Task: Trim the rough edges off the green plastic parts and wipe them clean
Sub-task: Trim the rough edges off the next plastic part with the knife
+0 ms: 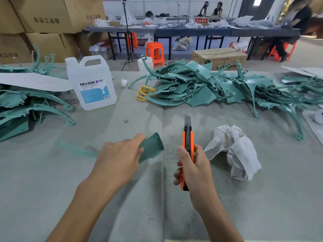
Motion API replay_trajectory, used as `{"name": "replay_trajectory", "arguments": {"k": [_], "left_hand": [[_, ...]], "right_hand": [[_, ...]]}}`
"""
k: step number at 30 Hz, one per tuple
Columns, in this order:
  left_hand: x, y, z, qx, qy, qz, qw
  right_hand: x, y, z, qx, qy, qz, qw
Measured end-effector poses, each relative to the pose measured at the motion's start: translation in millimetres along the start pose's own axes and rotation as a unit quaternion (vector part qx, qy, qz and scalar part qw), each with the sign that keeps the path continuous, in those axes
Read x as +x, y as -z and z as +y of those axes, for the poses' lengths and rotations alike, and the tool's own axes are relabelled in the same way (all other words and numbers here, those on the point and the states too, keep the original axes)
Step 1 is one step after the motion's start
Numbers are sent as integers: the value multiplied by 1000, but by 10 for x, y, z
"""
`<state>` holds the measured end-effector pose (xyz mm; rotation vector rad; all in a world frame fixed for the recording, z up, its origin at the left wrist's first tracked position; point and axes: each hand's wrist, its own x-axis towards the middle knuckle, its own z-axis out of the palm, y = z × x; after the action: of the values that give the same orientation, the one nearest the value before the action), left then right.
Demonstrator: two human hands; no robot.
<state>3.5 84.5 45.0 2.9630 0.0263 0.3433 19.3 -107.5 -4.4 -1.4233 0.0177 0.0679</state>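
The left hand (120, 154) grips the green part (152, 146) at its wide flat end, with thumb and fingers closed on it. The part sits low over the table (70, 198), near the middle of the front area. Its narrow strip runs out to the left and is blurred. Contact with the table cannot be determined.

The right hand (194, 170) is clenched round the orange knife (188, 137). The blade is extended and points away from the person. The knife stands just right of the part's free edge, with a gap between them.

A crumpled white rag (239, 151) lies just right of the right hand. Pale shavings are scattered on the table near the knife.

A band of bare cover separates the hands from the far pile of green parts (201, 84). A second pile (26, 105) lines the left edge, with a white jug (90, 82) beside it.
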Motion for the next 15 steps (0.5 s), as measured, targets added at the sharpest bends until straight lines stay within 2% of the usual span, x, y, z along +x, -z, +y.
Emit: {"name": "replay_trajectory", "arguments": {"k": [4,9,12,15], "left_hand": [[-53,6,77,-25,-51,112,992],[-116,-148,30,-214,-28,137,967],[-156,-189,90,-375,-45,109,919],[-233,-226,195,-551,-13,76,831]], "right_hand": [[32,133,42,-17,20,34,999],[33,191,84,7,-64,7,998],[-31,138,119,41,-95,-50,993],[-84,44,128,66,-96,-59,991]]}}
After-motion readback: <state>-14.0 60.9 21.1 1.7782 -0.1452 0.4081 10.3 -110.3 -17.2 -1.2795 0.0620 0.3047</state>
